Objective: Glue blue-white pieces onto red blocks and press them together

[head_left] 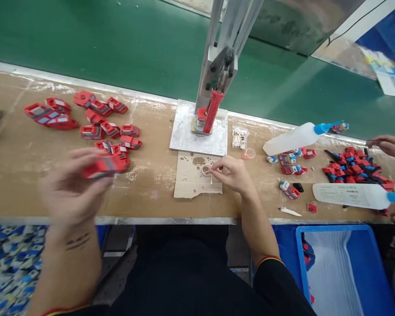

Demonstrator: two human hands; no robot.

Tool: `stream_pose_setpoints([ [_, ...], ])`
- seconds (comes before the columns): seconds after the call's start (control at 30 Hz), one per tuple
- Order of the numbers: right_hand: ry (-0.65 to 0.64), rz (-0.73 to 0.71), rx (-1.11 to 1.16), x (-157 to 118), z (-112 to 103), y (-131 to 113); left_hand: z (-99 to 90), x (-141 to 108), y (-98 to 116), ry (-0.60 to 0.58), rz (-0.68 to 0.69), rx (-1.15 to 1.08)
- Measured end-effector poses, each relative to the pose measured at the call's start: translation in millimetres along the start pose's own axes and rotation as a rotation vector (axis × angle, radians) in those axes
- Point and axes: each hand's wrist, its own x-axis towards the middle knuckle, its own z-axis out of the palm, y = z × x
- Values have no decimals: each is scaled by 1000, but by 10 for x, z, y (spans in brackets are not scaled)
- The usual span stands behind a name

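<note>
One red piece (105, 166) in left hand (73, 186)

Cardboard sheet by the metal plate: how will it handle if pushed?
Likely light and fairly stiff, as the cardboard sheet looks thin and lies flat. Its ragged near edge might tear. Its dark stains suggest residue that could make it stick.

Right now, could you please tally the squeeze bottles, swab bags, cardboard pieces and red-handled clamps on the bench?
Squeeze bottles: 2
Swab bag: 1
Cardboard piece: 1
Red-handled clamp: 1
Total: 5
</note>
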Motion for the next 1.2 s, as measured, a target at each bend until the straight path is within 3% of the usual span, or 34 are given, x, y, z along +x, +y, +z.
stream_pose_setpoints([
  [0.07,78,-6,24,32,-110,-29,541,117,56,-177,22,-39],
  [0.17,227,-19,92,112,-280,-57,1165,320,82,-346,-150,-106],
  [0.23,342,-56,203,160,-332,-56,1401,407,52,-417,-238,-151],
  [0.3,480,-102,327,180,-311,-44,1512,425,-12,-440,-270,-161],
  [0.4,646,-86,408,160,-177,-48,1533,356,-114,-426,-266,-153],
  [0.47,667,-44,388,139,-71,-87,1506,292,-140,-430,-246,-141],
  [0.67,627,-82,334,146,101,-255,1437,219,-20,-443,-277,-72],
  [0.9,576,-81,358,133,175,-238,1462,231,73,-443,-355,-75],
  [1.2,525,-74,304,149,215,-248,1468,222,57,-466,-261,-27],
])
